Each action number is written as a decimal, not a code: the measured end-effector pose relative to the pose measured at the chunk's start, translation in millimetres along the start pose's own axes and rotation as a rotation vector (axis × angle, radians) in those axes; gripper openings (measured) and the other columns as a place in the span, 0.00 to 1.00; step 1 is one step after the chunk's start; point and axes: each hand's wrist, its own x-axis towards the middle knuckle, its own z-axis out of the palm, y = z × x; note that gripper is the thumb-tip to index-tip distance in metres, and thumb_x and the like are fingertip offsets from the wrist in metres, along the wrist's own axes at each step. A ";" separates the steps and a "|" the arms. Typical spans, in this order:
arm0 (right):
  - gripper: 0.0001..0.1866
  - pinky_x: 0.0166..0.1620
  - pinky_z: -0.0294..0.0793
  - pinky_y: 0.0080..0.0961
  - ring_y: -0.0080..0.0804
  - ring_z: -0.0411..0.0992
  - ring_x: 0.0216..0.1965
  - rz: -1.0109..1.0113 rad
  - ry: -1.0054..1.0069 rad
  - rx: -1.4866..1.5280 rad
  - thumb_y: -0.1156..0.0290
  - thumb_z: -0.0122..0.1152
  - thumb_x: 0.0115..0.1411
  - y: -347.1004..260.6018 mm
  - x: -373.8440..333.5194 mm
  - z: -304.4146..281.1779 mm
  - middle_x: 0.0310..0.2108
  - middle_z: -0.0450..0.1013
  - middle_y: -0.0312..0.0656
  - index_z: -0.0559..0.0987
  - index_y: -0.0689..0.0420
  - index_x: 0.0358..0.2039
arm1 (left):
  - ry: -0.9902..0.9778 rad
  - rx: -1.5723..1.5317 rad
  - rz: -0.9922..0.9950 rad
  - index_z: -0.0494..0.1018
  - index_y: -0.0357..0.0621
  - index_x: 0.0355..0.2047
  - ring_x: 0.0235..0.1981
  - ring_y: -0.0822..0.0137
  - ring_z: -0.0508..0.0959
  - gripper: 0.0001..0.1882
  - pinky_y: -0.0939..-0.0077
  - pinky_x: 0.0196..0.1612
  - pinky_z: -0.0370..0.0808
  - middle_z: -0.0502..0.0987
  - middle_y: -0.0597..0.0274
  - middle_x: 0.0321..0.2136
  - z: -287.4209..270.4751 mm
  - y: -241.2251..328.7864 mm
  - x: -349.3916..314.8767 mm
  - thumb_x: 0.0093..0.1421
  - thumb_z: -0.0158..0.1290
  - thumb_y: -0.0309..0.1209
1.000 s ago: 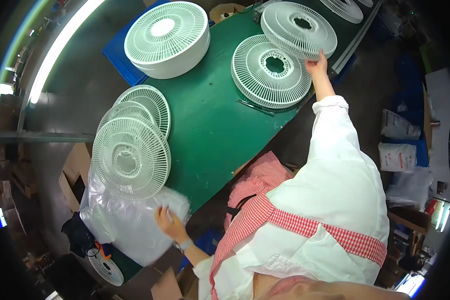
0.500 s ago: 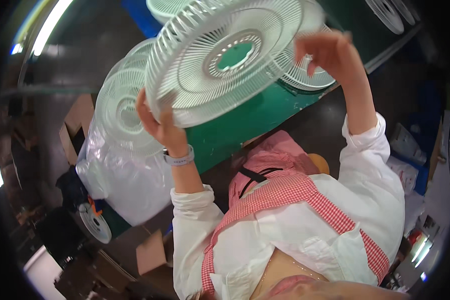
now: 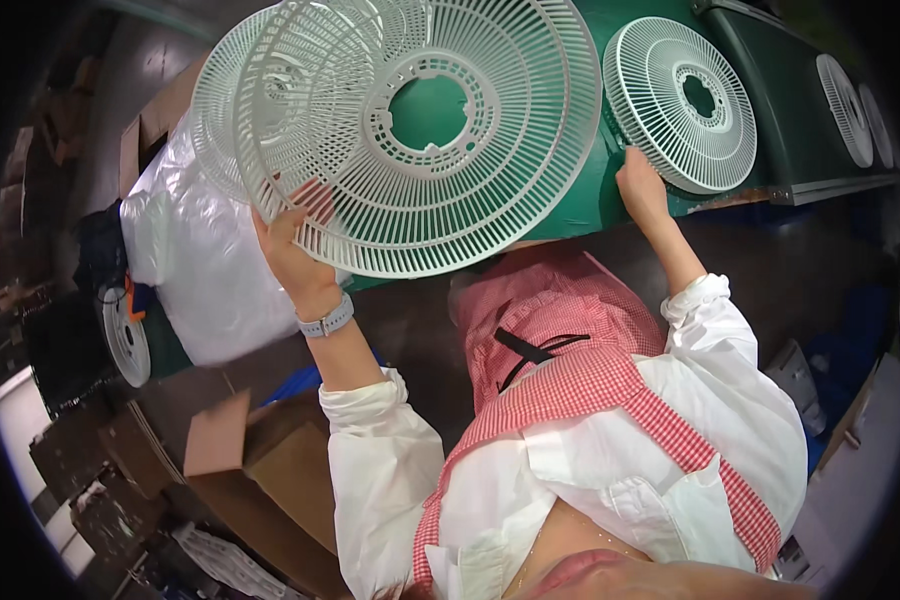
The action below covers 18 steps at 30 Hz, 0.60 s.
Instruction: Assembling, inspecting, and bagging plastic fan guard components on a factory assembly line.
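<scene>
My left hand [image 3: 295, 240] is closed on the lower left rim of a large white fan grille [image 3: 515, 190], which is held up and tilted over the green table. Some of its fingers show through the ribs. Through the grille's round middle hole the table's green top is seen. My right hand [image 3: 642, 187] is closed at the lower left rim of a second white fan grille [image 3: 735, 110] lying on the table to the right; its fingertips are partly hidden by that rim.
More white grilles [image 3: 215, 110] lie behind the held one at the left, beside clear plastic wrapping [image 3: 200, 290]. The green table [image 3: 585, 215] has its front edge near my apron. Further grilles [image 3: 845, 110] stand at the far right. An open cardboard box [image 3: 280, 460] sits lower left.
The held grille has turned to face me more squarely. My right hand has moved down from the air to the right grille's rim. The whole view has shifted.
</scene>
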 end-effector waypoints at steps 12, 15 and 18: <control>0.15 0.49 0.70 0.35 0.46 0.71 0.46 -0.568 -0.068 0.970 0.67 0.51 0.64 -40.5 -15.4 -75.5 0.42 0.74 0.50 0.73 0.62 0.47 | -0.158 0.519 0.365 0.63 0.32 0.53 0.41 0.68 0.77 0.30 0.75 0.47 0.73 0.76 0.51 0.41 69.6 9.9 -113.0 0.54 0.63 0.26; 0.16 0.48 0.71 0.38 0.48 0.70 0.48 -0.626 -0.136 0.847 0.66 0.54 0.63 -39.6 -32.2 -38.6 0.44 0.74 0.49 0.73 0.61 0.47 | -0.321 0.694 0.580 0.60 0.33 0.58 0.52 0.66 0.70 0.36 0.73 0.57 0.65 0.72 0.54 0.49 88.0 -2.9 -142.2 0.51 0.65 0.25; 0.16 0.48 0.72 0.39 0.47 0.70 0.49 -0.620 -0.114 0.831 0.66 0.57 0.61 -38.1 -45.4 -20.1 0.44 0.74 0.47 0.73 0.60 0.47 | -0.159 0.592 0.432 0.59 0.33 0.60 0.51 0.65 0.71 0.36 0.72 0.57 0.65 0.72 0.55 0.50 58.7 -49.7 -155.8 0.52 0.63 0.21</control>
